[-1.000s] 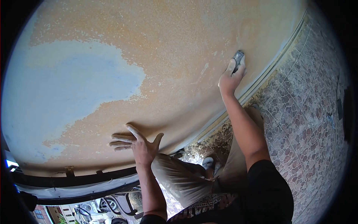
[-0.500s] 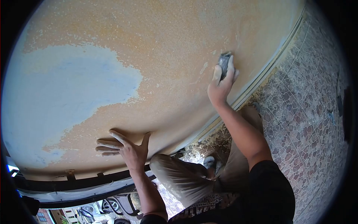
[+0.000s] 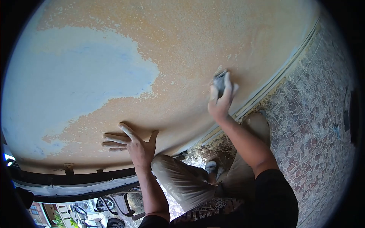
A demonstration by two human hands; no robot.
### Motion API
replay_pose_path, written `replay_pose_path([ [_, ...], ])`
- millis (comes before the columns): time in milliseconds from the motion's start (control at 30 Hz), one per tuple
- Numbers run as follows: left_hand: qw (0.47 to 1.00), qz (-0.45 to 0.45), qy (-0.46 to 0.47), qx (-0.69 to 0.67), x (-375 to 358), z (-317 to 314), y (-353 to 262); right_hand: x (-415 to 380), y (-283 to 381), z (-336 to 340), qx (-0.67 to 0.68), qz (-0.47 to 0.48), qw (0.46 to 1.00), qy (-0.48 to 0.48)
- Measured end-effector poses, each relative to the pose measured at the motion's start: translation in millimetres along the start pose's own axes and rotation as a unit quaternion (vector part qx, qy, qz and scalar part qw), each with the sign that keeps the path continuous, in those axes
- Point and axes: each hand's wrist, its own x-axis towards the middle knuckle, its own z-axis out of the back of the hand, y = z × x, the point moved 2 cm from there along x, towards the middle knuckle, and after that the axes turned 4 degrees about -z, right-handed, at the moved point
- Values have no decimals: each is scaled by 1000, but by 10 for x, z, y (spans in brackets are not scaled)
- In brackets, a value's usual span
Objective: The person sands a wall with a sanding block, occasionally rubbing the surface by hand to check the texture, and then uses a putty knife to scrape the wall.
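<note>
A large curved panel fills the view, tan and speckled, with a pale blue-white patch on its left part. My right hand grips a small dark grey sanding block between thumb and fingers and holds it against the tan surface. The hand is slightly blurred, and its palm side is hidden. Lower left, my left hand lies on the panel with fingers spread, holding nothing. Pale dust coats the fingers of both hands.
A trim strip runs along the panel's right edge, above a dusty stone-patterned floor. My bent knee is close under the panel. A dark lower edge borders it at left. A parked motorbike and a chair stand behind.
My right hand has moved down and slightly left across the panel with the sanding block. My left hand stays spread on the surface. The view has shifted a little.
</note>
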Motion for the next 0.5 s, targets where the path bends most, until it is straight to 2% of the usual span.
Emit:
replay_pose_path([
  [33, 1000, 12, -2, -15, 2, -6, -31, -295, 167, -32, 45, 59, 997, 36],
  [67, 999, 23, -3, -27, -5, -7, -48, -490, 282, 14, 18, 157, 976, 149],
  [100, 999, 21, -3, -26, -17, 0, -56, -620, 401, -28, 34, 241, 946, 213],
  [133, 999, 12, -1, -35, -16, 10, -50, -650, 416, -32, 8, 294, 930, 221],
  [200, 999, 4, 0, -34, -16, 39, 23, -434, 247, -97, 44, 226, 965, 129],
  [267, 999, -18, 48, 5, -69, 24, 51, -38, 81, -78, 35, 117, 991, 51],
  [300, 998, -22, 52, 3, -71, 9, 44, 203, 96, -6, 7, 79, 997, 5],
  [333, 998, -19, 54, 2, -72, 2, 45, 323, 103, 72, -38, 19, 999, 5],
  [400, 999, -8, 30, 19, -64, -18, -6, 100, 184, 7, -30, 10, 999, -14],
  [467, 1000, 2, 23, -2, -46, -48, -70, -518, 310, -87, 34, 144, 981, 127],
  [500, 1000, 9, 19, -13, -51, -49, -78, -636, 472, -61, 13, 206, 962, 178],
])
